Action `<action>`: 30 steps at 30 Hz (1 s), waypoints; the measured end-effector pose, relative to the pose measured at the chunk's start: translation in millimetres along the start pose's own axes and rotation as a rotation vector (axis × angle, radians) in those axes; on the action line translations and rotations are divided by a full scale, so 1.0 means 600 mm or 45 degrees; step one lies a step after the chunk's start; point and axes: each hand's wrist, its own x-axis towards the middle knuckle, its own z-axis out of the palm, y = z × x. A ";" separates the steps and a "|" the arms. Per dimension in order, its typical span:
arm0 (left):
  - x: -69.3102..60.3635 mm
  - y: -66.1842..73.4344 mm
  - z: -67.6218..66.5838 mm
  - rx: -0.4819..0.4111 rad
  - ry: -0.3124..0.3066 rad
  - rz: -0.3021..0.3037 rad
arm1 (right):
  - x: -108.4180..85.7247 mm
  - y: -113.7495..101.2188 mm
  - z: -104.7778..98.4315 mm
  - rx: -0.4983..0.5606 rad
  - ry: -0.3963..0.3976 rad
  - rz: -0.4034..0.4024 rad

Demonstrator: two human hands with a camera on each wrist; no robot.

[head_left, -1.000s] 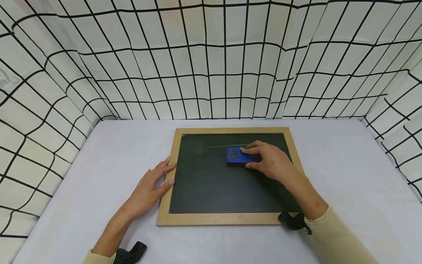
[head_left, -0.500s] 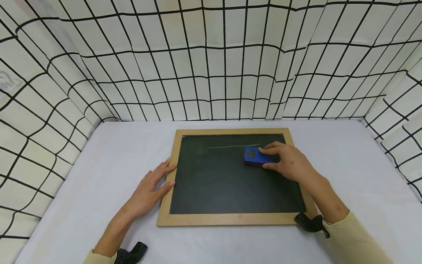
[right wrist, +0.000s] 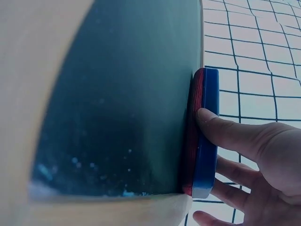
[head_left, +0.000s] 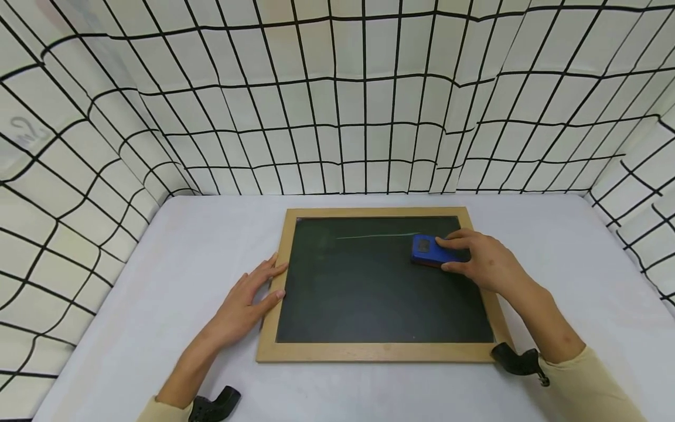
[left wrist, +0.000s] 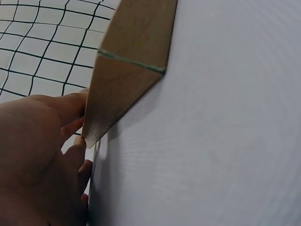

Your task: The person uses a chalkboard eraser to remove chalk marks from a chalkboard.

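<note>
A small chalkboard [head_left: 369, 293] with a light wooden frame lies on the white table. My right hand [head_left: 487, 261] grips a blue chalkboard eraser [head_left: 429, 249] between thumb and fingers, near the board's upper right. In the right wrist view, the eraser's red felt side [right wrist: 193, 136] faces the dark surface. A thin pale green line [head_left: 369, 237] runs across the upper board and ends at the eraser. My left hand [head_left: 242, 308] rests against the frame's left side, thumb and fingertips touching the wood, fingers fairly straight. In the left wrist view, these fingers meet the frame's corner [left wrist: 124, 80].
A white table [head_left: 205, 246] surrounds the chalkboard. White walls with a black grid [head_left: 364, 99] enclose its back and sides. Black wrist straps [head_left: 519, 360] are at both sleeves. Chalk specks [right wrist: 84, 162] dot a corner of the board.
My right hand has slid the eraser rightward across the board, and more of the pale green line now shows to its left. My left hand has stayed at the frame.
</note>
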 end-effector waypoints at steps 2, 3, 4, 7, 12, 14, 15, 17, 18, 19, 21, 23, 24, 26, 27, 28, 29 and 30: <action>0.001 0.000 0.001 -0.005 0.004 0.012 | -0.001 0.002 -0.002 -0.010 0.003 -0.006; 0.001 0.000 0.001 -0.004 0.002 0.009 | -0.001 0.002 -0.003 -0.009 0.002 -0.009; 0.002 0.000 0.002 -0.005 0.002 0.009 | 0.000 0.003 -0.003 -0.008 0.001 -0.013; 0.004 0.001 0.001 -0.005 -0.004 0.000 | 0.001 0.004 -0.005 0.007 0.008 -0.030; 0.004 0.004 -0.002 -0.005 0.000 0.000 | 0.006 0.008 -0.006 0.068 0.066 -0.060; 0.004 0.005 -0.003 -0.010 0.004 0.005 | 0.010 0.009 -0.007 0.084 0.089 -0.065; 0.004 0.006 -0.003 -0.010 0.006 0.007 | 0.013 0.009 -0.008 0.087 0.097 -0.067; 0.004 0.006 -0.003 -0.013 0.005 0.004 | 0.018 0.010 -0.009 0.092 0.109 -0.069; 0.003 0.005 -0.003 -0.014 0.005 0.001 | 0.021 0.011 -0.009 0.092 0.113 -0.071; 0.003 0.005 -0.002 -0.014 0.004 -0.003 | 0.024 0.012 -0.010 0.092 0.115 -0.069; 0.003 0.003 -0.001 -0.013 0.004 -0.011 | 0.030 0.016 -0.011 0.088 0.108 -0.057; 0.003 0.002 0.001 -0.012 0.002 -0.016 | 0.036 0.020 -0.011 0.087 0.094 -0.038; 0.003 0.002 0.002 -0.012 0.001 -0.018 | 0.039 0.022 -0.011 0.085 0.085 -0.029; 0.002 0.001 0.002 -0.011 -0.001 -0.021 | 0.043 0.027 -0.013 0.078 0.070 -0.018; 0.002 0.001 0.003 -0.010 -0.002 -0.023 | 0.045 0.027 -0.013 0.075 0.066 -0.015; 0.002 0.001 0.003 -0.010 -0.004 -0.025 | 0.047 0.029 -0.015 0.068 0.063 -0.015; 0.001 0.001 0.003 -0.010 -0.006 -0.029 | 0.049 0.031 -0.016 0.061 0.061 -0.019; 0.001 0.001 0.002 -0.008 -0.007 -0.032 | 0.051 0.032 -0.017 0.055 0.062 -0.024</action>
